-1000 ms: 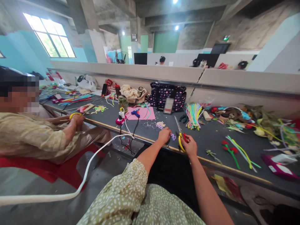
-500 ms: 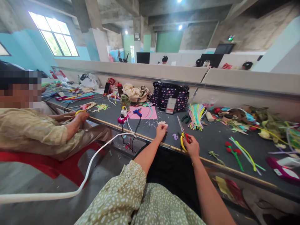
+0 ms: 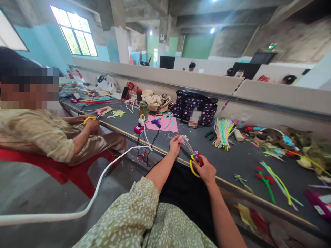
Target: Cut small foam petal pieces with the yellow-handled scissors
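Observation:
My right hand [image 3: 205,170] grips yellow-and-red-handled scissors [image 3: 192,156] over the near edge of the dark work table [image 3: 232,162]. The blades point up and left toward my left hand [image 3: 175,144]. That hand pinches a small pale fuzzy piece [image 3: 184,138] just above the table, right at the scissor tips. A small purple scrap [image 3: 196,152] lies by the scissor handles.
A bundle of coloured pipe cleaners [image 3: 222,132], a polka-dot bag [image 3: 195,106], a pink sheet [image 3: 162,124] with a blue glue gun [image 3: 156,122], red pipe-cleaner flowers [image 3: 263,174] and craft clutter fill the table. A person [image 3: 46,134] sits at left holding yellow-handled scissors. A white cable [image 3: 103,179] crosses the floor.
My left hand has lifted the pale fuzzy piece from the table. My right hand swung the scissors left until the blades reached it. The camera view shifted left.

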The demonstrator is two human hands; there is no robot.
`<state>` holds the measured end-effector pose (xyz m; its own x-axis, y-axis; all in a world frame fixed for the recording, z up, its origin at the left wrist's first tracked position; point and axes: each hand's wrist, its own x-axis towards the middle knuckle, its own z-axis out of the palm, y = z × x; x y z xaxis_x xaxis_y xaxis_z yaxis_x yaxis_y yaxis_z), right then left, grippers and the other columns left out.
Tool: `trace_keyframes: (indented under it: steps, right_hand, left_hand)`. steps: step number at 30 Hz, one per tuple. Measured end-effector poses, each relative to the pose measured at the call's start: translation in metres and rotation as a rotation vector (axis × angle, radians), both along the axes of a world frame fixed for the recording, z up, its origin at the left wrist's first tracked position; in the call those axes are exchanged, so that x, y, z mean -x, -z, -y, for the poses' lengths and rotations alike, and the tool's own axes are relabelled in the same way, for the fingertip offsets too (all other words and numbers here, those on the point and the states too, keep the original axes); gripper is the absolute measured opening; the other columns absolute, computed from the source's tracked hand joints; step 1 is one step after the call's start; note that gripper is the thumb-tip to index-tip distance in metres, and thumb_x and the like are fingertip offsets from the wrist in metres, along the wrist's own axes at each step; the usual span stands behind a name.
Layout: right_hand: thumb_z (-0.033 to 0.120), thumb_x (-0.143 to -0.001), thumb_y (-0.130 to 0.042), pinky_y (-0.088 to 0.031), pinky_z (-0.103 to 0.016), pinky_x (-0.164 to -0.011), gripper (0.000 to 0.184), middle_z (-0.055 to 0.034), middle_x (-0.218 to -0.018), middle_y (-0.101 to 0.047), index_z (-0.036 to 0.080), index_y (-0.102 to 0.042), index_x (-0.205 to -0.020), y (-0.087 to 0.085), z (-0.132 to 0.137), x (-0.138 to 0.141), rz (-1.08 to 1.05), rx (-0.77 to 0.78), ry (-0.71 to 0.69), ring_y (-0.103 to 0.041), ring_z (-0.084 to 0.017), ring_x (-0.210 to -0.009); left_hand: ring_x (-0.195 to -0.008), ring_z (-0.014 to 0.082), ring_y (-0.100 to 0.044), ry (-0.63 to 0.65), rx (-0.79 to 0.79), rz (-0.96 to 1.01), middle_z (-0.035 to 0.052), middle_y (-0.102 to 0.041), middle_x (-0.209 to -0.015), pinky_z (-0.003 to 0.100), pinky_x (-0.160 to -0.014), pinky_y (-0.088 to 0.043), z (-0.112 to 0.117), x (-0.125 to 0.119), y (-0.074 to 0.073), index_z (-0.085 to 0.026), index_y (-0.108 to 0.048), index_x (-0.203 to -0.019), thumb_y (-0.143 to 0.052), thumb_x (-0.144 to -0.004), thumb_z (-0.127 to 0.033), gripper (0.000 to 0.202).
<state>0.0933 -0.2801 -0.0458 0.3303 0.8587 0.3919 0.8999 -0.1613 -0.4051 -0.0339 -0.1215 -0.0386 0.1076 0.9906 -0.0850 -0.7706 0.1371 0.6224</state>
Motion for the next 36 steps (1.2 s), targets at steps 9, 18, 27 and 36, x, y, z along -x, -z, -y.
trace_keyframes:
  steps: [9, 18, 27, 36]
  right_hand:
    - [0.065, -0.075, -0.048, -0.041, -0.03, -0.063, 0.058, -0.0028, -0.085, -0.069, 0.028, -0.055, -0.119, 0.002, -0.007, 0.006, 0.083, 0.027, 0.001, -0.063, -0.022, -0.077]
    - [0.068, -0.075, -0.045, -0.041, -0.03, -0.063, 0.061, -0.0029, -0.083, -0.068, 0.028, -0.055, -0.119, 0.004, -0.008, 0.005, 0.075, -0.005, 0.005, -0.062, -0.022, -0.073]
    - [0.067, -0.075, -0.047, -0.041, -0.03, -0.063, 0.059, -0.0027, -0.081, -0.068, 0.028, -0.056, -0.118, 0.002, -0.008, 0.004, 0.044, 0.026, 0.008, -0.063, -0.022, -0.074]
    - [0.067, -0.073, -0.048, -0.042, -0.029, -0.06, 0.057, -0.0011, -0.086, -0.069, 0.029, -0.058, -0.114, -0.001, -0.008, -0.006, -0.05, 0.011, -0.038, -0.063, -0.021, -0.072]
  left_hand:
    - [-0.052, 0.0046, -0.048, 0.051, 0.007, 0.004, 0.0036, -0.064, -0.073, 0.023, -0.063, -0.046, 0.004, 0.003, -0.003, -0.012, -0.067, -0.081, -0.065, -0.062, -0.012, 0.018]
    - [-0.053, 0.0039, -0.049, 0.042, -0.004, -0.055, 0.0012, -0.062, -0.07, 0.023, -0.066, -0.046, 0.01, 0.004, -0.009, -0.013, -0.066, -0.08, -0.067, -0.064, -0.013, 0.015]
    - [-0.051, 0.0036, -0.05, 0.078, -0.137, -0.073, 0.002, -0.064, -0.069, 0.018, -0.054, -0.04, 0.01, -0.005, -0.002, -0.011, -0.068, -0.077, -0.075, -0.055, -0.021, 0.025]
    - [-0.053, 0.0077, -0.056, 0.043, -0.022, -0.008, 0.0025, -0.063, -0.065, 0.026, -0.062, -0.048, 0.011, -0.001, -0.009, -0.01, -0.065, -0.078, -0.075, -0.056, -0.017, 0.025]
